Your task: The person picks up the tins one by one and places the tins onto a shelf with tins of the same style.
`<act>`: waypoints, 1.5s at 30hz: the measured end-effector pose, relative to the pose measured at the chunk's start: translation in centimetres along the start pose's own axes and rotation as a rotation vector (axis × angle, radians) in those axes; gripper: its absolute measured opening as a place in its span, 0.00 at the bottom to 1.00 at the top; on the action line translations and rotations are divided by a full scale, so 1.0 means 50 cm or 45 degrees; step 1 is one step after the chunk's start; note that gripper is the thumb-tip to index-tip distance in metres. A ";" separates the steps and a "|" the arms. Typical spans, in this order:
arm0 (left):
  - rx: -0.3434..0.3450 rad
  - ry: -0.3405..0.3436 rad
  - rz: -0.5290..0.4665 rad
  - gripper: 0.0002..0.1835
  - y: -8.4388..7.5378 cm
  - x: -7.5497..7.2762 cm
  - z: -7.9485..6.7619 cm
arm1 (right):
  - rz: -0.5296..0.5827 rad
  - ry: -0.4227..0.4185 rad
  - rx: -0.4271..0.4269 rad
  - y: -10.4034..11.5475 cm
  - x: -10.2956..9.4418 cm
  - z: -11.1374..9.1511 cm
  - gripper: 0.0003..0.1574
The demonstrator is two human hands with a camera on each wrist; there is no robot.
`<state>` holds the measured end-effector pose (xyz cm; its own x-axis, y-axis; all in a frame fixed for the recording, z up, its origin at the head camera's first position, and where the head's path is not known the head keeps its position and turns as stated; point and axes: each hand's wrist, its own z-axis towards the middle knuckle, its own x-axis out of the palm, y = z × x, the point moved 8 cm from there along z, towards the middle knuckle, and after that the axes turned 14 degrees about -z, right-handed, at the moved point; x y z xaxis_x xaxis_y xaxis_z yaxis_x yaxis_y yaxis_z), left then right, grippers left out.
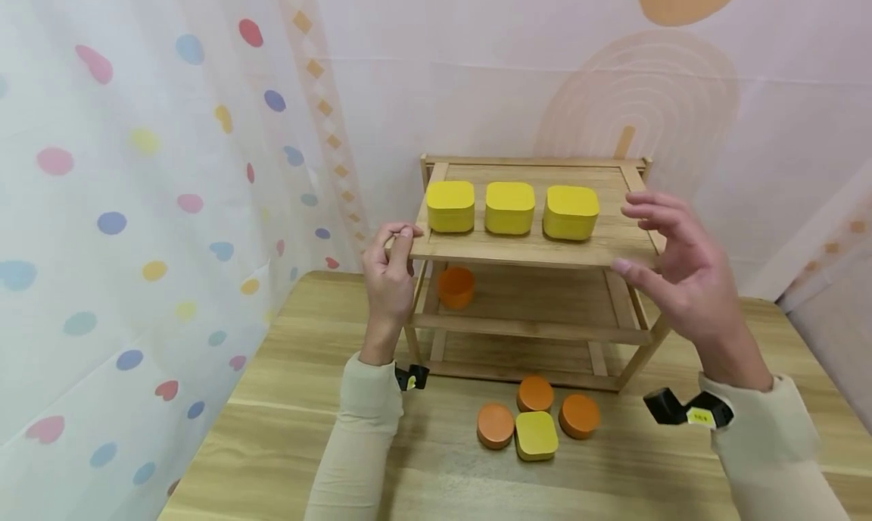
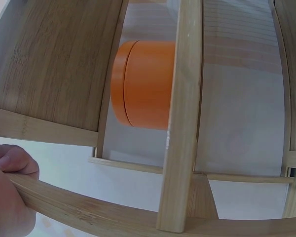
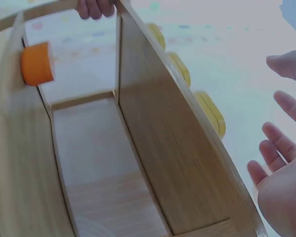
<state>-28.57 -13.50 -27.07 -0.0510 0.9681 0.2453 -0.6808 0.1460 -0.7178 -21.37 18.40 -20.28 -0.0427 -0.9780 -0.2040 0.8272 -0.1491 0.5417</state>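
My left hand point(image 1: 390, 275) grips the front left corner of the wooden shelf rack point(image 1: 531, 330), its fingers curled round the wood in the left wrist view. Off the rack's right side, my right hand point(image 1: 688, 271) hovers with fingers spread and holds nothing. Three yellow square tins stand in a row on the top board: a left one point(image 1: 451, 207), a middle one point(image 1: 509, 209) and a right one point(image 1: 571, 213), the closest to my right hand. An orange round tin point(image 1: 456, 288) sits at the left of the middle shelf; the left wrist view shows its lid point(image 2: 120, 84).
On the table point(image 1: 306, 400) before the rack lie three orange round tins point(image 1: 535, 394) point(image 1: 495, 425) point(image 1: 580, 416) around a yellow square tin point(image 1: 536, 435). A patterned curtain point(image 1: 150, 226) hangs at the left and behind the rack.
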 end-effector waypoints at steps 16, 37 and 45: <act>-0.008 0.011 -0.010 0.15 0.005 0.008 -0.004 | 0.254 0.173 -0.138 0.003 0.055 -0.133 0.30; -0.005 0.020 -0.025 0.16 0.006 0.008 -0.003 | 0.255 0.443 0.320 -0.100 0.137 -0.351 0.32; -0.016 0.016 -0.029 0.16 0.005 0.006 -0.003 | 0.262 0.520 0.491 -0.123 0.168 -0.420 0.32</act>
<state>-28.63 -13.12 -27.28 -0.0261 0.9671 0.2532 -0.6722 0.1705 -0.7205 -15.05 14.15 -42.44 0.3788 -0.8686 -0.3193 0.5294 -0.0796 0.8446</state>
